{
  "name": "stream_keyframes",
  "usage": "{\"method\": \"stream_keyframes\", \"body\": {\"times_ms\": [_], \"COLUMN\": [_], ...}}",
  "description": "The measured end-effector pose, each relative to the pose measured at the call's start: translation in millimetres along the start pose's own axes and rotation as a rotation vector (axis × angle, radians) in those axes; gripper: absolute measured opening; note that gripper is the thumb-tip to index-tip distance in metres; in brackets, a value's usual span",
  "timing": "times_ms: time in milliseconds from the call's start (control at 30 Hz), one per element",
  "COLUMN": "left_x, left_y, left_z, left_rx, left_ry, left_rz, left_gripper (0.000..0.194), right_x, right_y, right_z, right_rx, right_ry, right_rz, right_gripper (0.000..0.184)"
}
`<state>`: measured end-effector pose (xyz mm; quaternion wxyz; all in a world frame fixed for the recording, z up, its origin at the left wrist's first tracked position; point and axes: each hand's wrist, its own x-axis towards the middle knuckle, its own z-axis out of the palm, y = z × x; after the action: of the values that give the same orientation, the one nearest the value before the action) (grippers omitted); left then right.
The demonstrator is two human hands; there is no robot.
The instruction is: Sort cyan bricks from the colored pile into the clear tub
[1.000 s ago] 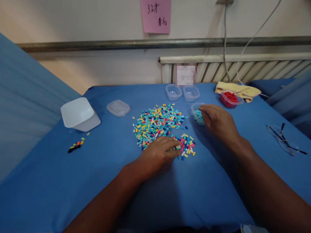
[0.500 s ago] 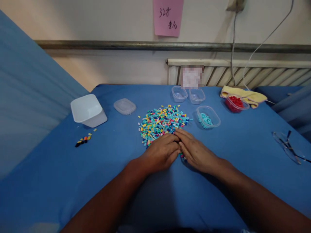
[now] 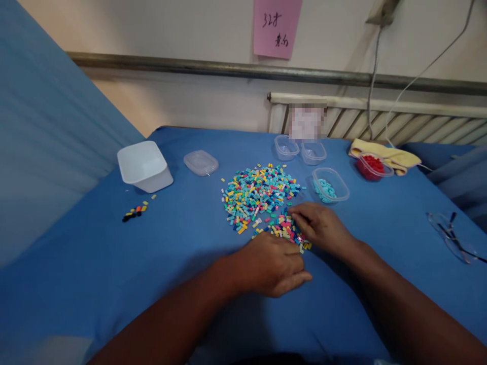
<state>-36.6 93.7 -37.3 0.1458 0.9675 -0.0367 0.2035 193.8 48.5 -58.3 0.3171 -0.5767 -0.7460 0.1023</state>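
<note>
A heap of small plastic building bricks in turquoise, yellow, blue, pink and white lies spread on the blue cloth. A smaller group of bricks, with more pink and yellow in it, has spread toward me at the heap's near right. My left hand rests at the near edge of this group, back up, fingers curled together; what lies under them is hidden. Beside the group on the right, my right hand has thumb and forefinger drawn together at the bricks. Whatever is between those fingertips is too small to make out.
Right of the heap stands a clear tub of turquoise bricks; beyond is a tub of red bricks by a yellow cloth. Two clear tubs, a lid, a white bin, several loose bricks and glasses lie around.
My hands were together over the near edge of the heap and have parted. The left came nearer to me, the right moved right, and bricks now lie spread between them.
</note>
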Motion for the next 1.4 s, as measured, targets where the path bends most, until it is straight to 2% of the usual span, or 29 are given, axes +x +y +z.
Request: {"method": "stream_keyframes", "body": {"times_ms": [67, 133, 233, 333, 467, 567, 633, 733, 867, 1000, 1167, 1233, 1300, 1400], "left_x": [0.7, 2.4, 9.1, 22.7, 44.2, 52.8, 53.2, 49.5, 45.4, 44.9, 45.2, 45.6, 45.7, 44.2], "left_y": [3.1, 6.9, 20.1, 41.8, 61.2, 57.6, 50.1, 39.3, 33.0, 32.0, 31.9, 32.5, 33.5, 34.8], "left_z": [6.1, 12.0, 24.1, 41.1, 55.3, 52.3, 48.3, 46.6, 51.1, 53.7, 51.0, 49.8, 49.2, 49.9], "left_rx": [-0.027, -0.039, -0.068, -0.128, -0.256, -0.373, -0.427, -0.490, -0.516, -0.543, -0.538, -0.534, -0.531, -0.530], "left_ry": [0.021, 0.024, -0.029, -0.109, -0.291, -0.406, -0.437, -0.423, -0.339, -0.343, -0.371, -0.363, -0.347, -0.319], "left_rz": [0.036, 0.051, 0.087, 0.152, 0.257, 0.269, 0.242, 0.241, 0.272, 0.271, 0.260, 0.255, 0.244, 0.220], "left_gripper": [0.043, 0.042, 0.041, 0.042, 0.041, 0.045, 0.045, 0.039, 0.031, 0.031, 0.036, 0.036, 0.036, 0.032], "right_x": [-0.6, 1.5, 13.3, 32.6, 51.5, 54.5, 55.3, 60.6, 70.7, 70.8, 67.6, 67.6, 66.8, 61.8], "right_y": [-5.3, -5.8, 1.0, 4.6, -1.6, -4.2, -4.3, -7.1, -17.9, -23.4, -20.1, -17.0, -10.7, 7.1], "right_z": [-0.1, -0.8, -2.7, -2.1, 3.0, 3.5, 1.2, -2.8, -2.0, 2.9, -1.7, -13.6, -32.6, -67.5], "right_rx": [0.088, 0.084, -0.036, -0.159, -0.250, -0.268, -0.276, -0.306, -0.435, -0.497, -0.362, -0.299, -0.291, -0.459], "right_ry": [-0.035, 0.030, 0.119, 0.004, -0.203, -0.239, -0.265, -0.326, -0.362, -0.348, -0.322, -0.290, -0.198, -0.008], "right_rz": [0.002, 0.042, 0.074, 0.038, 0.033, 0.068, 0.081, 0.092, 0.166, 0.171, 0.162, 0.172, 0.198, 0.307], "right_gripper": [0.023, 0.022, 0.024, 0.025, 0.021, 0.020, 0.020, 0.020, 0.017, 0.023, 0.022, 0.020, 0.020, 0.023]}}
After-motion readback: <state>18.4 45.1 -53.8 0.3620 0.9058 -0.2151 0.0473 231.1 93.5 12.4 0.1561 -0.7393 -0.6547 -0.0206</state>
